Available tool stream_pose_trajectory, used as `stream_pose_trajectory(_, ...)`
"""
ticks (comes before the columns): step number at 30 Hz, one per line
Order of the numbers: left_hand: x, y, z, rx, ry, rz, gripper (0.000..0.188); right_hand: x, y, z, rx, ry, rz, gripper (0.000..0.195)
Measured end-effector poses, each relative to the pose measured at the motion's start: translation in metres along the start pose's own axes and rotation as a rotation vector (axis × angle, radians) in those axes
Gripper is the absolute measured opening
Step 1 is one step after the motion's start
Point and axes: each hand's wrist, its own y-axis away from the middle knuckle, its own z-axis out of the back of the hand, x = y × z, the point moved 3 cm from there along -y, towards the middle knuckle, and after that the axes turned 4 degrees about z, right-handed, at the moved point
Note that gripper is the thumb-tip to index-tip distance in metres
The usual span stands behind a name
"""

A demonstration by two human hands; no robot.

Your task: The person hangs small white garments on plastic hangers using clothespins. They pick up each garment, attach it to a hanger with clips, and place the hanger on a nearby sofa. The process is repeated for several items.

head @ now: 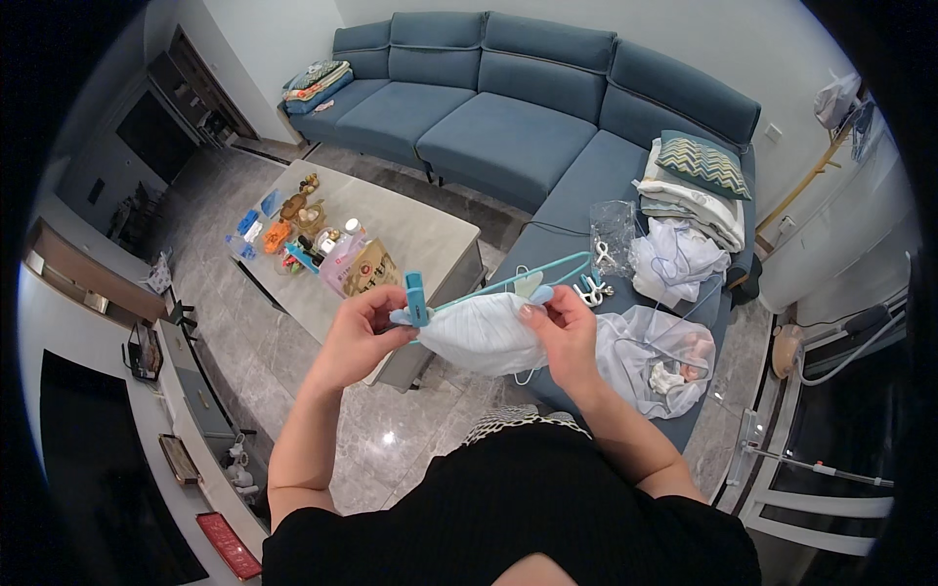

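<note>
A gathered piece of white cloth (480, 337) hangs stretched between my two hands in front of my body. My left hand (363, 333) grips its left end beside a blue clothespin (415, 299), which stands upright at that corner. At the other end, my right hand (568, 337) pinches the cloth by its upper corner. Close to the right fingers is a light blue piece (544, 294), partly hidden by them. A turquoise clothes hanger (506, 277) runs behind the cloth at a slant. How the clothespin bites on hanger and cloth is partly covered.
A coffee table (432, 227) holds food pouches (363, 267) and small items. On the blue sofa (506, 139) lie white clips (590, 289), a clear plastic bag (612, 231), a mesh laundry bag (637, 359), white clothes (678, 256) and a patterned cushion (703, 165).
</note>
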Motion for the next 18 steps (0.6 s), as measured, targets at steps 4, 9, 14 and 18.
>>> stream_pose_trajectory(4,-0.002,-0.001,0.001,0.016,-0.073,0.040,0.031,0.012,-0.005,-0.006,-0.064,-0.034,-0.012,0.017)
stream_pose_trajectory(9,-0.004,-0.003,0.001,0.057,-0.121,0.041,0.032,0.003,-0.011,0.000,0.020,-0.023,-0.166,0.017)
stream_pose_trajectory(14,0.003,-0.008,-0.002,0.081,-0.283,0.079,0.033,0.004,-0.011,-0.004,0.030,0.133,0.067,0.011)
stream_pose_trajectory(18,-0.001,-0.008,0.000,0.194,-0.193,0.024,0.036,0.007,-0.009,-0.005,0.117,0.258,0.109,0.009)
